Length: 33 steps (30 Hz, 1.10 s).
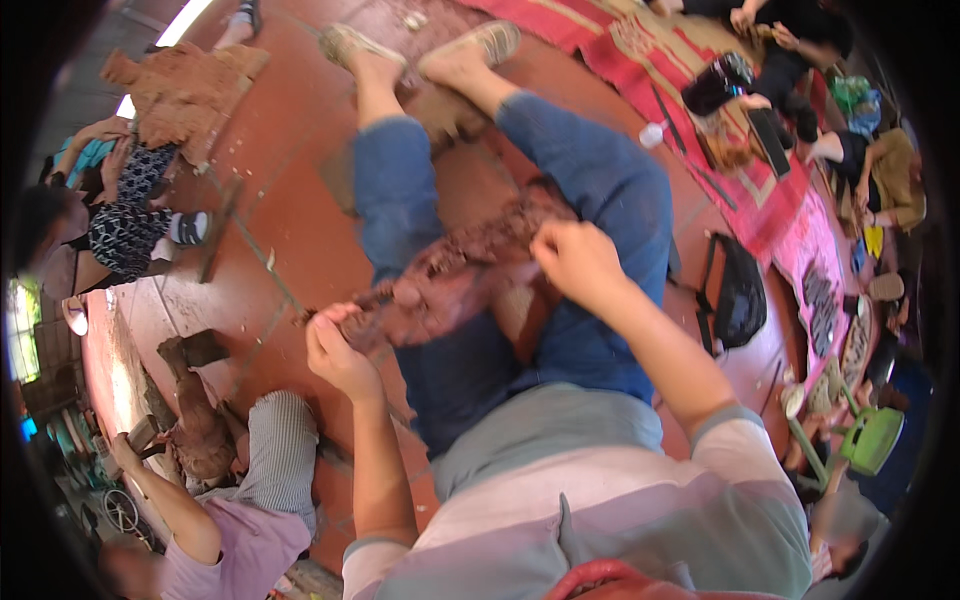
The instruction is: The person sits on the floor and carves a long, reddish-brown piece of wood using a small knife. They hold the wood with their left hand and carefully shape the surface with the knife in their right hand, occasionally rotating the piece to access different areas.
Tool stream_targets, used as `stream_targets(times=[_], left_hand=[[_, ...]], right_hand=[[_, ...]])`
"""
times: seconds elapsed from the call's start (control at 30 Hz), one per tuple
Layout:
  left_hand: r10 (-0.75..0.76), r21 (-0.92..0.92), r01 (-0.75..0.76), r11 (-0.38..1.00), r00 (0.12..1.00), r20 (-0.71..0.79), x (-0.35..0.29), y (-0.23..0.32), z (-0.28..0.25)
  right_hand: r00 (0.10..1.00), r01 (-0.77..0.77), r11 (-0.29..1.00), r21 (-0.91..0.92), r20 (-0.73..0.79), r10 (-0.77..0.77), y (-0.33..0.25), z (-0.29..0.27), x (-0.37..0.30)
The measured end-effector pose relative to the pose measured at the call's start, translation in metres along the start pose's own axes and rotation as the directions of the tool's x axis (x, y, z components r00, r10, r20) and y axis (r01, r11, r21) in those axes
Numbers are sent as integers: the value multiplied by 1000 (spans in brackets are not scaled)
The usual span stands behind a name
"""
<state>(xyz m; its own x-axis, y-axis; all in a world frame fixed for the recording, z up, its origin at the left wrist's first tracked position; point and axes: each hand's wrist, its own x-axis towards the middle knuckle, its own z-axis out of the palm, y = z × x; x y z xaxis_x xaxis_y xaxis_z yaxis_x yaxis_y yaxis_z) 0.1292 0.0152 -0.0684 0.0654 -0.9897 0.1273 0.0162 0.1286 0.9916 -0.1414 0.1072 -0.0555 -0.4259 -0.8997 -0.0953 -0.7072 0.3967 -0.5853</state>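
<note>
A long reddish-brown carved wooden piece (pixel 455 285) lies slantwise above my lap, its surface knobbly and openwork, slightly blurred. My left hand (pixel 342 355) is closed on its lower left end, thumb and fingers pinching the tip. My right hand (pixel 583 262) is closed at the upper right end, with the fingertips against the carving's edge. Whether anything small is tucked inside the right fingers is hidden. Beneath the carving are my legs in blue trousers (pixel 615 200), knees apart.
On the left, a person in a lilac shirt (pixel 240 535) handles another wooden carving (pixel 197 425). A rough wood slab (pixel 185 95) stands beyond. Right of me lie a black bag (pixel 738 292) and a red mat (pixel 730 170) with people around it. A green plastic stool (pixel 868 440) is farther right.
</note>
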Motion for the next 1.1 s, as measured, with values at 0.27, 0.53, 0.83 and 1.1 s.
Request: stream_targets(times=[0.27,0.53,0.83,1.1], left_hand=[[18,-49,-18,999,1000,-9,4,-11,-1],[32,-59,-34,998,999,-35,1,-4,6],[68,12,-67,998,996,-51,-2,-4,4],[91,33,-90,995,995,-32,-2,-6,4]], right_hand=[[999,5,994,108,49,-10,-15,-9,-3],[999,51,998,-37,12,-50,-9,-7,-6],[991,120,984,-133,74,-111,-27,-15,-13],[991,121,987,-107,66,-115,-24,-7,-8]])
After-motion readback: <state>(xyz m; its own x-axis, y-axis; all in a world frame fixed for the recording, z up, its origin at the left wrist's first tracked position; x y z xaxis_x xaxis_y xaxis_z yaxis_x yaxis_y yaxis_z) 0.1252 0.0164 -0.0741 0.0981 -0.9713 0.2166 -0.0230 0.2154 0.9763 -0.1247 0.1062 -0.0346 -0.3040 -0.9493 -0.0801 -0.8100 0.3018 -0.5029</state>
